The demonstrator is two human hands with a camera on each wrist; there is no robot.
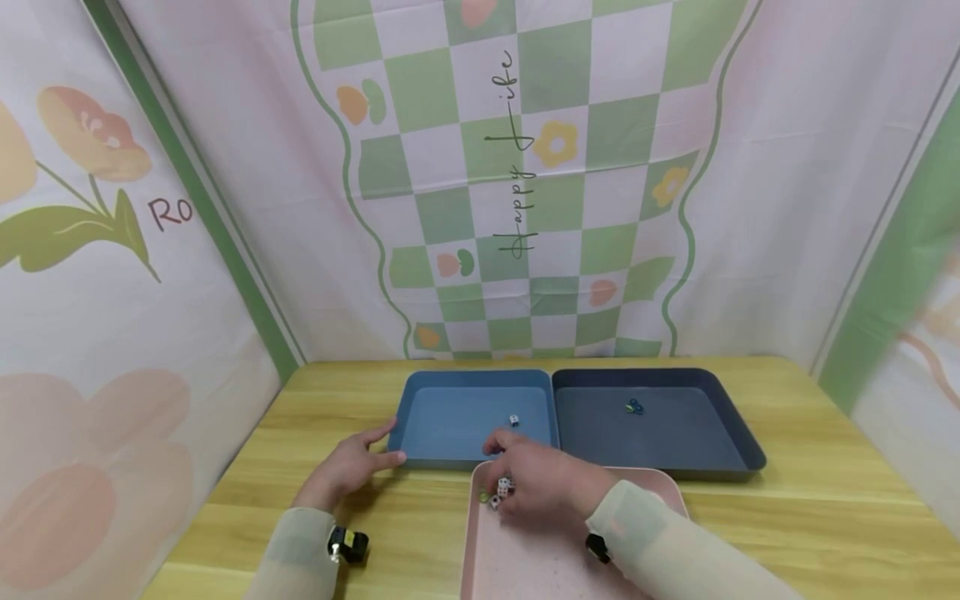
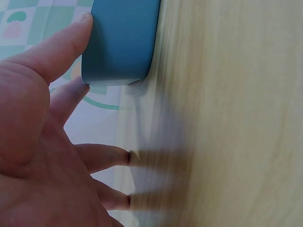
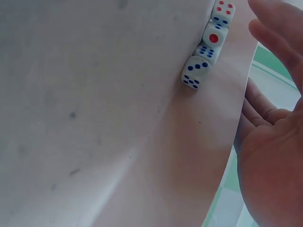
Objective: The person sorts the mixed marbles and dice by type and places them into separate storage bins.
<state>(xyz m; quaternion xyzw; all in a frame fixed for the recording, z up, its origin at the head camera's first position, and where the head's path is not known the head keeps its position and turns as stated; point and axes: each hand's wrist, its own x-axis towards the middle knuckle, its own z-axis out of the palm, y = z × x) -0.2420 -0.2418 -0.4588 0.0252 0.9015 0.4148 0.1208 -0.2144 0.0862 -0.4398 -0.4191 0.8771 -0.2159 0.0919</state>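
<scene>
My left hand (image 1: 347, 471) touches the near left corner of the blue tray (image 1: 450, 461) with straight thumb and index finger. In the left wrist view its other fingers (image 2: 104, 157) are spread beside the tray's outer wall. My right hand (image 1: 551, 482) is over the far left corner of the pink tray (image 1: 471, 550), fingers loosely bent and reaching past the rim. Several white dice (image 3: 195, 72) with red and blue dots line the wall close to that hand, and a small yellow-green piece (image 1: 483, 497) lies beside them. One white die (image 1: 513, 421) sits in the blue tray.
A dark grey-blue tray (image 1: 660, 450) stands against the blue tray's right side, with small blue and green pieces (image 1: 634, 407) in it. All the trays are on a wooden table (image 1: 825, 500). A patterned curtain (image 1: 517, 208) hangs behind the table.
</scene>
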